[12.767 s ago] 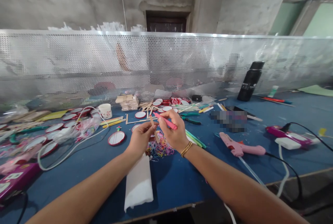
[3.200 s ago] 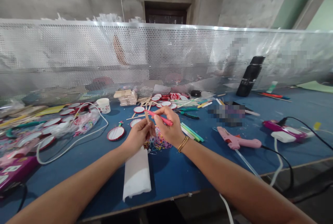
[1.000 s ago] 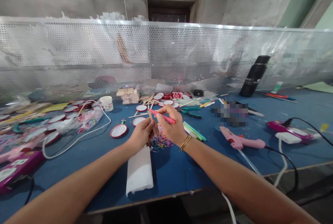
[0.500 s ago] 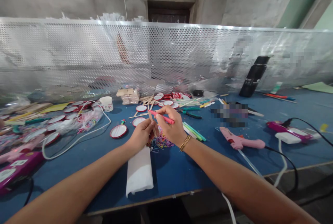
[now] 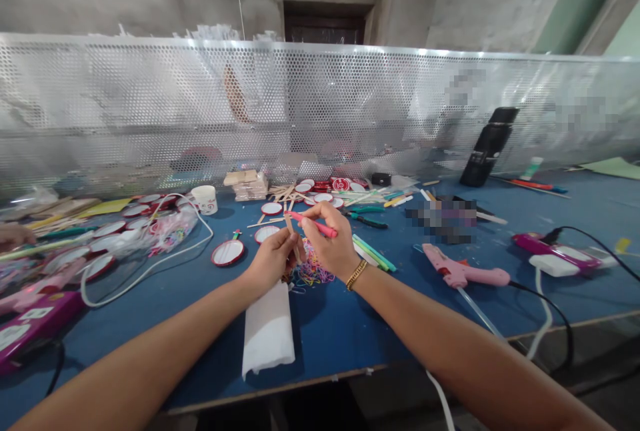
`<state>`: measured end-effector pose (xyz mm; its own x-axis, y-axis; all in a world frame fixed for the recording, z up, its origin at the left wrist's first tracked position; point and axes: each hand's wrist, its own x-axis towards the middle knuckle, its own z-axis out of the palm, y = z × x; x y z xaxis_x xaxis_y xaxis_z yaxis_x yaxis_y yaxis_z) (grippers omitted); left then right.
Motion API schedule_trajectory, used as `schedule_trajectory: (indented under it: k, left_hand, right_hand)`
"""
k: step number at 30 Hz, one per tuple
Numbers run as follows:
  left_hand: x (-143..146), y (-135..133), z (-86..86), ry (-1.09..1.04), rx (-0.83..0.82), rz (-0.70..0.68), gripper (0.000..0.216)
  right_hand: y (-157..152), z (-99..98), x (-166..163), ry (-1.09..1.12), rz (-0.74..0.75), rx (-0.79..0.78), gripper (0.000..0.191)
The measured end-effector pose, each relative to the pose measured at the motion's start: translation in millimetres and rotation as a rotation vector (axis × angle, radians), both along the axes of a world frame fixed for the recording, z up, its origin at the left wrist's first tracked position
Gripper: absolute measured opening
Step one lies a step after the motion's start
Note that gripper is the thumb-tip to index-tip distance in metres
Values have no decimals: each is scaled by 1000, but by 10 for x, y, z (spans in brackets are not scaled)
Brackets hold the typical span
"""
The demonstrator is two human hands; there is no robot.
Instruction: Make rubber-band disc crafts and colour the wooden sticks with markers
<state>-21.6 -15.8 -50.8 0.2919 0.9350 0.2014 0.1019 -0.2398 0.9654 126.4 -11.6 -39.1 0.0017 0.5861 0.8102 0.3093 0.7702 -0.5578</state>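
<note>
My left hand [image 5: 274,256] is closed, pinching a narrow wooden craft stick [image 5: 289,223] upright between thumb and fingers. My right hand [image 5: 331,237] grips a pinkish-red marker pen [image 5: 320,225], its tip pointing left at the stick's upper end; I cannot tell whether it touches. Just below and behind both hands lies a heap of colourful rubber bands [image 5: 314,267], partly hidden by the fingers. A white folded cloth or paper [image 5: 269,331] lies nearest me, under my left wrist. Right of my right hand are several pale green and white sticks [image 5: 373,254].
Round red-rimmed lids [image 5: 227,253], a paper cup [image 5: 205,200] and stacked wood pieces [image 5: 246,185] lie left and behind. Pliers [image 5: 367,219], a pink glue gun [image 5: 463,271] and a black bottle [image 5: 487,151] stand right. Another person's hand [image 5: 16,236] shows at far left.
My hands and the pen have barely moved. At the far left, another person's hand has come further into view, with a long pale green stick beside it.
</note>
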Motion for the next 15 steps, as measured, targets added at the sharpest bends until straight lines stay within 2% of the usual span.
schedule_trajectory:
  k: [15]
  left_hand:
    - [4,4,-13,16,13,20,44]
  right_hand:
    - [-4,12,8,22,2,4,6]
